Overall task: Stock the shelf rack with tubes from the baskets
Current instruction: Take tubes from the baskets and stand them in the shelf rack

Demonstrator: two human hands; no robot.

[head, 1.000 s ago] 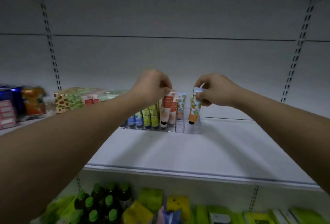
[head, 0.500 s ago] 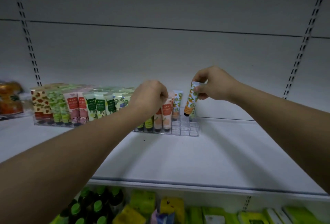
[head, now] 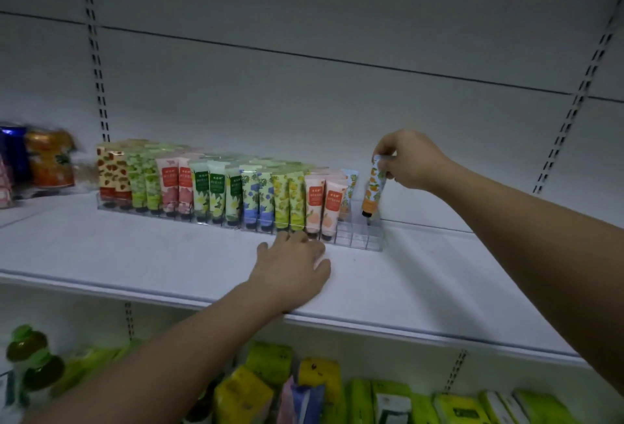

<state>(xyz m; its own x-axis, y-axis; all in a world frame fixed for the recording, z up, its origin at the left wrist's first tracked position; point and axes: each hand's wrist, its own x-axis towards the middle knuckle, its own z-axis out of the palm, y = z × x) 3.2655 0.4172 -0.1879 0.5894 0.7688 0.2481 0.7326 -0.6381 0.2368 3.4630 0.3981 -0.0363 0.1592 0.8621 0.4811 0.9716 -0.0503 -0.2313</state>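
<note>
- The orange tube (head: 372, 189) hangs cap-down over the right end of the clear rack (head: 358, 237), top pinched by the right hand (head: 410, 160).
- Left hand (head: 293, 265) lies flat, fingers spread, on the shelf (head: 439, 288) just near the rack.
- I'd drop it straight into an empty right slot, keeping it upright so the peach tubes (head: 324, 205) don't get knocked.

Cans (head: 37, 160) at left blurred and cropped by the edge, green bottles (head: 28, 361) smeared, lower packets (head: 324, 393) cut off below, tube labels unreadable
</note>
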